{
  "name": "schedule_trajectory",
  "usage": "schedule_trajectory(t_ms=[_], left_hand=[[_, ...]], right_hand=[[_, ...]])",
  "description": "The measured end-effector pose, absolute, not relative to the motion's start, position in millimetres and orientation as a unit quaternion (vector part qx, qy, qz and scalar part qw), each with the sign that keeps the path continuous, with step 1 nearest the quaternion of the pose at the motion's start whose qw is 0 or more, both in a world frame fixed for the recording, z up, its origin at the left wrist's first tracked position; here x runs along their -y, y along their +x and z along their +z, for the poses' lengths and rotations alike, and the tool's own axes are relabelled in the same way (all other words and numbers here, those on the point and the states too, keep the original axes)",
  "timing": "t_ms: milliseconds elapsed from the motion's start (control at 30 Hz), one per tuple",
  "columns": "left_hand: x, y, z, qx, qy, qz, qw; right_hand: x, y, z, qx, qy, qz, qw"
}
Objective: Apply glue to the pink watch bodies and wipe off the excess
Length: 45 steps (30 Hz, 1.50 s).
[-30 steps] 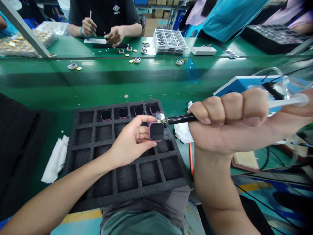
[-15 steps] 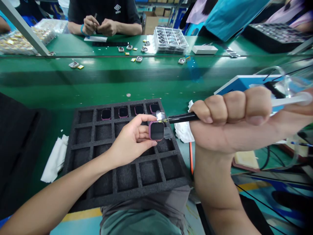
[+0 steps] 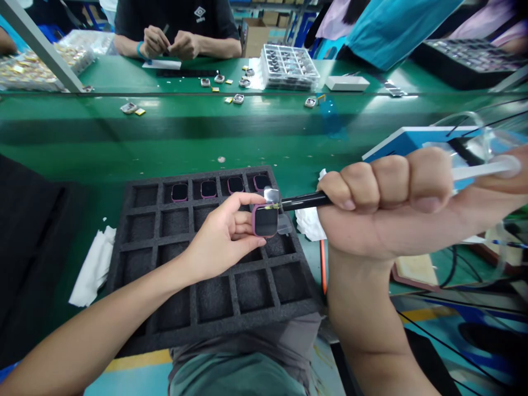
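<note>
Watch (image 3: 266, 223) held above foam tray (image 3: 214, 325) on green bench (image 3: 165, 148), person (image 3: 173, 19) opposite

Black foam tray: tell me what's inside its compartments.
Four purple-edged, dark-screened devices lie in the far row of the tray. The left hand, its forearm and the held device hide parts of nearer compartments; whatever lies there cannot be seen.

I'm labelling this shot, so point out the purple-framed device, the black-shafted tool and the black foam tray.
Purple-framed device (image 3: 266, 221): head view, on its dark screen.
Black-shafted tool (image 3: 304, 201): head view, on its black shaft.
Black foam tray (image 3: 218, 330): head view, on its near rim.
</note>
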State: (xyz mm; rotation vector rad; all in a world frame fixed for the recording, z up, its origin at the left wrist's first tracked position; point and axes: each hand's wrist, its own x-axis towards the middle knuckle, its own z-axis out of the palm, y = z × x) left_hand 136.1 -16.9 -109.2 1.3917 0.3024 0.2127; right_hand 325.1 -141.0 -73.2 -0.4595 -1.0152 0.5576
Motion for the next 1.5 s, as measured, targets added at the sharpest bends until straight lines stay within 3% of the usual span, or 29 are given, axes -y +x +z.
schedule_trajectory(t_ms=[300,500,800,1133,1500], left_hand=[[17.4,136.2,-109.6,-0.135,0.639,0.101,0.75],[17.7,136.4,-108.2,-0.137,0.639,0.101,0.75],[17.9,136.7,-108.8,-0.14,0.646,0.099,0.744],[19.4,138.3,-107.0,-0.144,0.641,0.103,0.747],[19.9,138.9,-106.9,-0.135,0.621,0.118,0.763]], right_hand=[[141.2,325.0,-73.2,0.474,-0.172,0.302,0.809],[150.8,314.7,-66.0,0.381,-0.245,0.329,0.829],[157.9,304.0,-57.2,0.354,-0.245,0.355,0.83],[145.5,329.4,-79.0,0.455,-0.169,0.315,0.815],[163.6,307.7,-65.3,0.329,-0.289,0.345,0.83]])
